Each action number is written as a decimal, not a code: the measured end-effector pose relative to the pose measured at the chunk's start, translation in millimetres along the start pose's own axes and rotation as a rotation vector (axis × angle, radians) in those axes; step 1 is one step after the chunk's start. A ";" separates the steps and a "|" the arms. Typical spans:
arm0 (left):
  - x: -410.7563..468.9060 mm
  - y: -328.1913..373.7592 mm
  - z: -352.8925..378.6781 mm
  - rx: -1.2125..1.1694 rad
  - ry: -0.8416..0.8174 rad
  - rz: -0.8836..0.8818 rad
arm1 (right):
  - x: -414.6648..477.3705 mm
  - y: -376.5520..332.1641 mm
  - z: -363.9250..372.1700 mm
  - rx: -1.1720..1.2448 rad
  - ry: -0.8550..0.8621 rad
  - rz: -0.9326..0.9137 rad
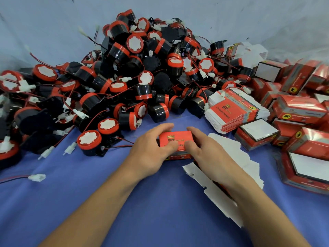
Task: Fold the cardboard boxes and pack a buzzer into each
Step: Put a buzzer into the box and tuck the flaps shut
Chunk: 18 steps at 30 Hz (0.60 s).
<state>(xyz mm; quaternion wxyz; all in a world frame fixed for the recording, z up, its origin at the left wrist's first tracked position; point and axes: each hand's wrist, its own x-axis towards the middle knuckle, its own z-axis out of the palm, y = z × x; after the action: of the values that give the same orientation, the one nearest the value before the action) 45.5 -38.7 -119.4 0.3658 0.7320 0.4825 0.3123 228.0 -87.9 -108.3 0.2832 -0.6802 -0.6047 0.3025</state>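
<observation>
Step in hand: judging by the grip, the box is being squared up or pressed closed; whether a buzzer is already inside cannot be told, since no open end shows.
Next move: if the box is empty, it likely calls for opening one end and bringing in a buzzer with its lead tucked; if full, for tucking the flap and setting it with the packed ones on the right.
Table [160, 220]: covered in blue cloth, it carries everything.
Buzzer heap [135, 72]: a big mound of black drums with red bands, white faces and red-and-black leads ending in white plugs, it fills the far left and centre.
Packed boxes [300, 107]: a loose pile of made-up red boxes at the right, some showing white ends.
Flat blanks [236, 111]: a neat stack of unfolded red cartons lies between the heap and the packed boxes.
Loose blanks [217, 195]: they lie white side up, partly under the right forearm.
Left hand [151, 152]: the fingers curl over the box's far left edge and the thumb presses its top.
Right hand [206, 154]: it mirrors the left, with fingers round the right end and thumb on top.
Box [175, 139]: it sits on the cloth between both hands, just in front of the heap. It is red, with a gold crown and "ST" on top, its near face printed, and it looks erected rather than flat.
Nearest buzzer [89, 140]: it stands face up, left of the left hand.
</observation>
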 end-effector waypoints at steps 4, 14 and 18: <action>-3.9 1.4 -6.5 -0.072 0.059 0.038 | -6.9 0.1 -4.1 0.087 0.036 -0.057; -3.6 1.3 2.9 -0.182 0.052 0.116 | -7.0 4.3 -0.6 0.431 0.180 -0.184; -0.5 4.8 -3.0 -0.327 0.060 0.162 | -7.6 0.5 -3.3 0.546 0.107 -0.170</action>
<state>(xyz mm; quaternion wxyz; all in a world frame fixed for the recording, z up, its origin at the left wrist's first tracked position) 45.2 -39.7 -113.8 0.4391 0.6896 0.3755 0.4367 230.1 -95.6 -106.1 0.5117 -0.5407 -0.5398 0.3929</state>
